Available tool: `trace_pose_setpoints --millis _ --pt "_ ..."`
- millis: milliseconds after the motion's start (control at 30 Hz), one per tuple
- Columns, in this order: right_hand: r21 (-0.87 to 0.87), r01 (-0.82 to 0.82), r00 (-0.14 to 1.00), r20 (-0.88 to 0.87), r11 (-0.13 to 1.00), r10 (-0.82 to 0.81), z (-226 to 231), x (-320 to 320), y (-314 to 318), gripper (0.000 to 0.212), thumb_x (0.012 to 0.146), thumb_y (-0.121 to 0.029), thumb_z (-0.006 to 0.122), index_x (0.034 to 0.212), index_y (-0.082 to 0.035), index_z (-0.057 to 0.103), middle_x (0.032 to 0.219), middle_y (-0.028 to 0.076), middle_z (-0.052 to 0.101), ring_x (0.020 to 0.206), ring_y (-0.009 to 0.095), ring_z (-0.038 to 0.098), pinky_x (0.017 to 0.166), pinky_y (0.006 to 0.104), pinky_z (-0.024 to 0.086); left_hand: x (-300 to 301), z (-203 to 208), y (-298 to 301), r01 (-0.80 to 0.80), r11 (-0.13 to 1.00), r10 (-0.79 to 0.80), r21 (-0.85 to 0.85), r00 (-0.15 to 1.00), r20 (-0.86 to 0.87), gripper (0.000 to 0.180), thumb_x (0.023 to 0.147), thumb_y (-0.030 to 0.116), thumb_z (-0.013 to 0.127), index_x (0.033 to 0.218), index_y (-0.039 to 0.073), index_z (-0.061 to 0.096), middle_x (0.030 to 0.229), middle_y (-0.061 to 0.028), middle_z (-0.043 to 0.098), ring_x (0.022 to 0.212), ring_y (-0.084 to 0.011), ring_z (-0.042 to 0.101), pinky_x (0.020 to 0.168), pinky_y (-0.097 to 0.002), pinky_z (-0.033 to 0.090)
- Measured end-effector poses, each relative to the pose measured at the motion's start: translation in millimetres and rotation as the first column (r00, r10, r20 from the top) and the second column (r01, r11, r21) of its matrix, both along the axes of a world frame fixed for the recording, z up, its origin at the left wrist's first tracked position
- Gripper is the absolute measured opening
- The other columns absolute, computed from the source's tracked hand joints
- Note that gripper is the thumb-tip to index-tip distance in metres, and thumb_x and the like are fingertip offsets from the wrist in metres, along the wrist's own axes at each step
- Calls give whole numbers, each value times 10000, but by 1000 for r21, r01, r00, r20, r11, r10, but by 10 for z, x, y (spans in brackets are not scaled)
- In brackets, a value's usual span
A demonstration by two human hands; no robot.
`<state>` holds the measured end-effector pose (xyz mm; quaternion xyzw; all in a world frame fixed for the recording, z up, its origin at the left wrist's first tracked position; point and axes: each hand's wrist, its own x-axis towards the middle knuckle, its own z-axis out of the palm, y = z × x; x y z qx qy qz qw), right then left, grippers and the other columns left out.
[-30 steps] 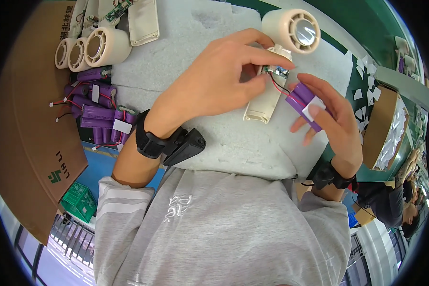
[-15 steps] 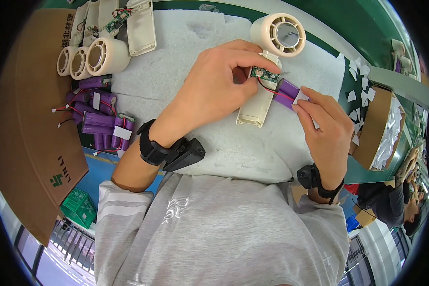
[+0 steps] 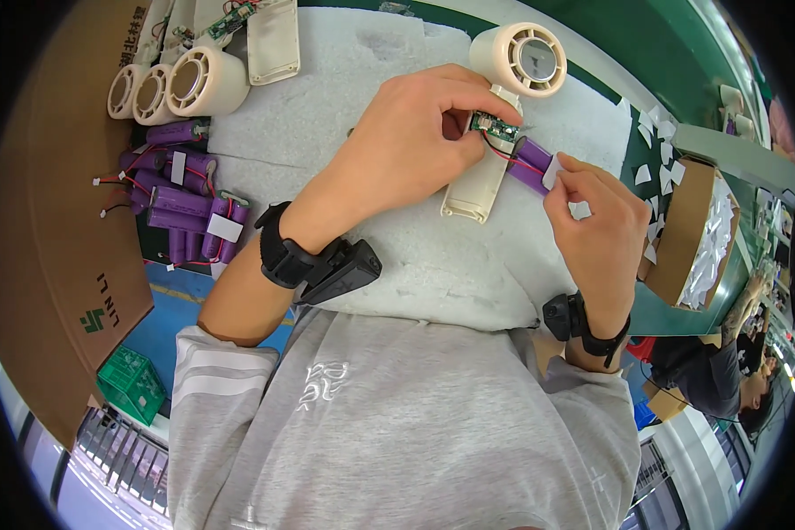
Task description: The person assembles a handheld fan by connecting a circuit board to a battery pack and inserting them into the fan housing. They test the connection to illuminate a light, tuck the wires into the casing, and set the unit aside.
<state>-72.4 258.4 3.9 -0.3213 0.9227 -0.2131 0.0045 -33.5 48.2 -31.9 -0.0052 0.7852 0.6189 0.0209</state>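
A cream handheld fan lies with its handle (image 3: 470,196) open and its round head (image 3: 539,57) at the far end. My left hand (image 3: 415,132) reaches across the handle, thumb and index finger closed about the green circuit board (image 3: 495,126) in it. Red and black wires run from the board to a pair of purple battery cells (image 3: 528,164) just right of the handle. My right hand (image 3: 599,212) pinches a small white pad (image 3: 552,171) at the near right end of the cells. Another white scrap (image 3: 579,210) shows beside its fingers; whether they hold it I cannot tell.
Purple battery packs (image 3: 181,208) with wires are heaped at left, below several cream fan heads (image 3: 208,81) and an opened housing (image 3: 274,42). A cardboard carton (image 3: 53,221) stands far left. At right, white pads lie scattered near a cardboard box (image 3: 685,234). A person (image 3: 702,375) sits beyond.
The view has shifted slightly. My right fingers have curled more around the white pad, which now stands tilted at the cells' end. My left hand keeps its grip at the board.
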Motion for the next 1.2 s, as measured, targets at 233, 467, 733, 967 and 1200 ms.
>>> trace_pose_setpoints --millis 233,467,733,967,1200 --pt "-24 -56 998 28 998 57 75 6 0 88 732 -16 710 807 27 689 986 149 709 699 229 673 637 298 526 9 -8 -27 8 1000 -8 7 999 -33 356 739 -65 530 1029 49 703 1154 -101 610 832 -122 610 706 -220 490" --pt "40 -117 993 12 992 117 102 -13 -12 69 735 -22 699 796 10 696 999 177 698 710 274 668 664 337 525 24 -48 4 -44 999 47 24 988 -149 276 730 -10 585 953 87 714 898 -87 642 677 -189 575 642 -294 490" --pt "230 -77 983 -145 970 113 45 80 -162 109 723 -13 682 824 26 676 929 184 697 682 292 652 620 359 525 5 50 -36 22 1000 -22 -14 999 -40 369 741 -68 548 1047 66 704 1167 -127 618 824 -147 633 722 -241 508" --pt "2 23 999 43 1000 -23 9 1 -10 50 731 20 667 761 35 629 897 171 694 634 276 643 593 341 524 30 -1 -21 -25 1000 26 6 991 -130 289 732 -19 587 972 84 709 916 -82 647 693 -193 586 661 -293 497" --pt "-138 -60 989 122 989 77 -10 -14 35 82 765 7 650 822 18 592 959 139 649 680 259 633 618 337 500 14 4 -27 -33 999 34 19 994 -104 300 719 -29 588 965 87 717 914 -75 650 689 -187 581 660 -289 495"
